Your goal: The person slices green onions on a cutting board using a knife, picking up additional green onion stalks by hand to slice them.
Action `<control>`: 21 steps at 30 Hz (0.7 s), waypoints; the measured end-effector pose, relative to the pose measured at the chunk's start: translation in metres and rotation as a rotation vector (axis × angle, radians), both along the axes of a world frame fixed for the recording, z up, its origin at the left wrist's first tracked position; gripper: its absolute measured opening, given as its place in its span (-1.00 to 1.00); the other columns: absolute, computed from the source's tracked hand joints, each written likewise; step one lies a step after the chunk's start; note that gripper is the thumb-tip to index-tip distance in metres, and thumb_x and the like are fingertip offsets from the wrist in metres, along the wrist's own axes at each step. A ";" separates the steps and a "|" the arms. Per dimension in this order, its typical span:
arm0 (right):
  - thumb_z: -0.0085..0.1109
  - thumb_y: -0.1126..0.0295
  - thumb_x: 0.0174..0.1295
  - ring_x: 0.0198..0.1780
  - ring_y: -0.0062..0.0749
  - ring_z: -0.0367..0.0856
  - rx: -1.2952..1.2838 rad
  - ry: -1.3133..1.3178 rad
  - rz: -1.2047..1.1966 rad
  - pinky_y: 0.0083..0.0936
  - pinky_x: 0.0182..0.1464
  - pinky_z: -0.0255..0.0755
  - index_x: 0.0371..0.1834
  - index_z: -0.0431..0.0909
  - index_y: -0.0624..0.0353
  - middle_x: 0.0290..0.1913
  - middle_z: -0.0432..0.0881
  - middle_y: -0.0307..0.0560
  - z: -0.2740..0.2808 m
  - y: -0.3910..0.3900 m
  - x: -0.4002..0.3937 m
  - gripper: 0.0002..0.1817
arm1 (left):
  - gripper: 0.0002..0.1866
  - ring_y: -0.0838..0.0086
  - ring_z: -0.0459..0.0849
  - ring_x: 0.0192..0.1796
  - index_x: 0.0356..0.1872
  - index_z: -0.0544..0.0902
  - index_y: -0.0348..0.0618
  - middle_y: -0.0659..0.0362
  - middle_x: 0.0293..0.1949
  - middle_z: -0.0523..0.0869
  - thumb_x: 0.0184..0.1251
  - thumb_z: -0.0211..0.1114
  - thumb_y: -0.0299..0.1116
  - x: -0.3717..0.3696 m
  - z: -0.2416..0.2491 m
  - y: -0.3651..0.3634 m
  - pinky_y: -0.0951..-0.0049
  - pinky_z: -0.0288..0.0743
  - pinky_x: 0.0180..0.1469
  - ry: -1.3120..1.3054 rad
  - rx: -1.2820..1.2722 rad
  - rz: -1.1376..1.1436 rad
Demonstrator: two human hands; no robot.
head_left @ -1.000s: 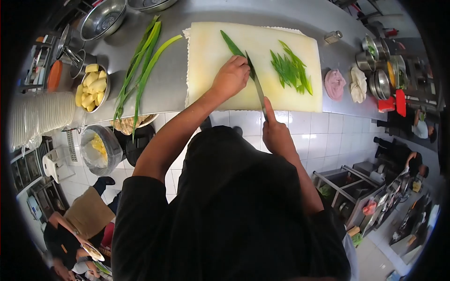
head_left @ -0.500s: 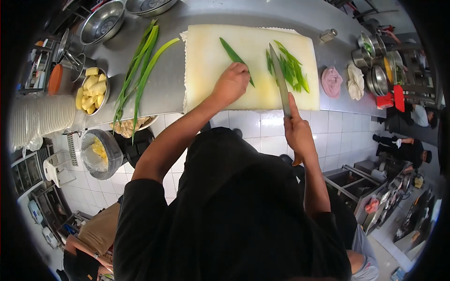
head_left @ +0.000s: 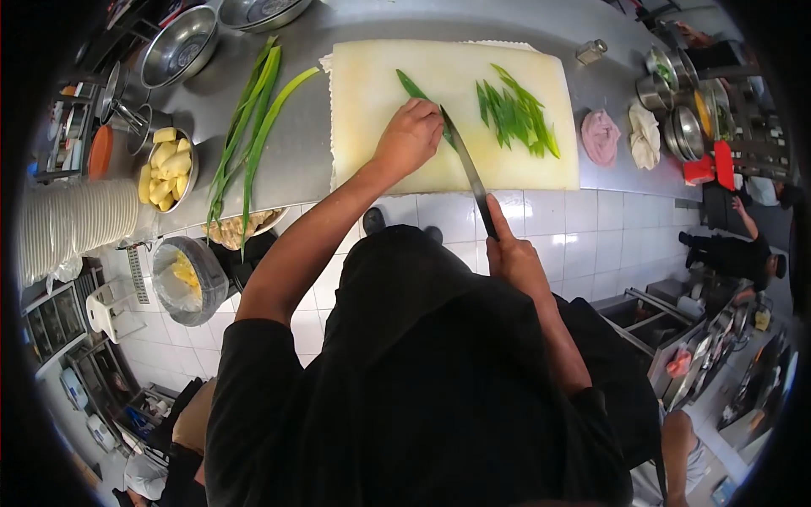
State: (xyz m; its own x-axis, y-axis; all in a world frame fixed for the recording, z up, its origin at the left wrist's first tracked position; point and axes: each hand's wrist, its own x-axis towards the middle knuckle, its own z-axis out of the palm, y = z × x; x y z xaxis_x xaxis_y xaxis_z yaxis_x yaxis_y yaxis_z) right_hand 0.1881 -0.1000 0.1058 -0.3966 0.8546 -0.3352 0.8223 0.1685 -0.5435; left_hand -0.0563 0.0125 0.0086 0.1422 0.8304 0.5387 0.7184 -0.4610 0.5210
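On a white cutting board (head_left: 363,84) lies a green leek leaf (head_left: 409,83). My left hand (head_left: 411,135) presses it down with curled fingers, hiding its middle. My right hand (head_left: 517,260) grips a long kitchen knife (head_left: 467,165), index finger stretched along the blade. The blade slants up and left, its tip at the leaf right beside my left fingertips. A loose pile of slanted cut leek pieces (head_left: 519,114) lies farther right on the board. To the left, whole long leek leaves (head_left: 253,118) rest on the steel table (head_left: 308,127), their ends hanging over the front edge.
A bowl of peeled potatoes (head_left: 169,173) and stacked plates (head_left: 80,220) stand at left, with metal bowls (head_left: 179,46) behind. Right of the board are a glass shaker (head_left: 590,51) and pink cloth (head_left: 600,137). A lined bin (head_left: 190,283) stands below. Other people are around the room.
The knife has swung left from the cut pieces to the leaf under my left hand. My right hand came left and back with it; my left hand stays on the leaf.
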 end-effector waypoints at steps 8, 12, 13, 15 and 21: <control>-0.01 0.49 0.32 -0.48 0.32 0.59 -0.060 -0.076 0.009 0.15 -0.28 0.45 0.62 -0.07 -0.07 -0.58 0.58 0.35 -0.004 0.003 -0.003 -0.21 | -0.97 0.16 0.61 -0.08 -0.39 0.70 -0.30 0.08 -0.20 0.67 0.15 0.32 -0.57 0.000 -0.003 0.000 0.26 0.54 0.02 0.009 -0.041 -0.009; -0.04 0.50 0.32 -0.45 0.35 0.60 -0.092 -0.124 0.013 0.18 -0.27 0.45 0.62 -0.10 -0.13 -0.55 0.59 0.36 -0.012 0.012 -0.014 -0.20 | -0.97 0.17 0.61 -0.07 -0.40 0.70 -0.29 0.08 -0.20 0.66 0.14 0.32 -0.57 0.000 -0.006 0.001 0.27 0.54 0.03 -0.006 -0.014 0.001; -0.05 0.50 0.32 -0.44 0.36 0.60 -0.095 -0.139 0.014 0.18 -0.27 0.44 0.62 -0.10 -0.15 -0.54 0.60 0.36 -0.017 0.015 -0.017 -0.20 | -0.97 0.17 0.61 -0.06 -0.40 0.70 -0.29 0.08 -0.20 0.66 0.14 0.32 -0.57 -0.001 -0.006 0.002 0.27 0.54 0.03 0.009 -0.015 0.001; -0.05 0.48 0.35 -0.38 0.38 0.61 -0.069 -0.071 0.003 0.19 -0.23 0.42 0.62 -0.16 -0.26 -0.49 0.61 0.40 -0.021 0.025 -0.022 -0.18 | -0.97 0.17 0.61 -0.06 -0.40 0.70 -0.28 0.09 -0.20 0.66 0.14 0.32 -0.57 0.000 -0.005 0.000 0.27 0.54 0.03 0.020 -0.028 0.001; -0.03 0.46 0.33 -0.40 0.39 0.60 -0.010 -0.035 -0.005 0.23 -0.23 0.45 0.62 -0.10 -0.26 -0.51 0.61 0.40 -0.021 0.021 -0.004 -0.19 | -0.97 0.17 0.60 -0.08 -0.39 0.69 -0.28 0.09 -0.20 0.66 0.14 0.32 -0.57 0.000 -0.002 0.001 0.26 0.55 0.00 -0.004 -0.017 -0.003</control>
